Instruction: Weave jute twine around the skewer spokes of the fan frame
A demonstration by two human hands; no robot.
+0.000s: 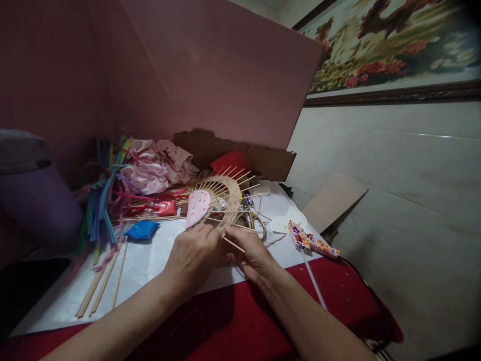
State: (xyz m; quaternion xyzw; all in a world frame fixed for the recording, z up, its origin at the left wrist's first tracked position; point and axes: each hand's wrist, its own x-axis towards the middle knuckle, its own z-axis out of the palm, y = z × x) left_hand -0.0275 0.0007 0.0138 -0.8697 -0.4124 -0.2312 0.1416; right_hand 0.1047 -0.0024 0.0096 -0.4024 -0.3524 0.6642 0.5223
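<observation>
Both of my hands hold a half-round woven piece (pixel 233 198), a band of twisted tan cord laced over thin wooden sticks that fan outward. At its inner side sits a pale pink padded half-disc (pixel 198 206) with red dots. My left hand (pixel 197 253) is closed on the lower left edge, its fingertips hidden behind the piece. Around the band's lower right end my right hand (pixel 250 250) is closed, thumb on top by a protruding stick. Gold-handled scissors (pixel 259 225) lie just behind the right hand.
Pipe cleaners (pixel 99 210), pink fabric (pixel 161 165), a blue packet (pixel 142 230) and loose sticks (pixel 103 281) lie at left. A flower-patterned cloth piece (pixel 311 240) on a clear rod is at right. White paper (pixel 150 265) covers part of the red cloth (pixel 233 321).
</observation>
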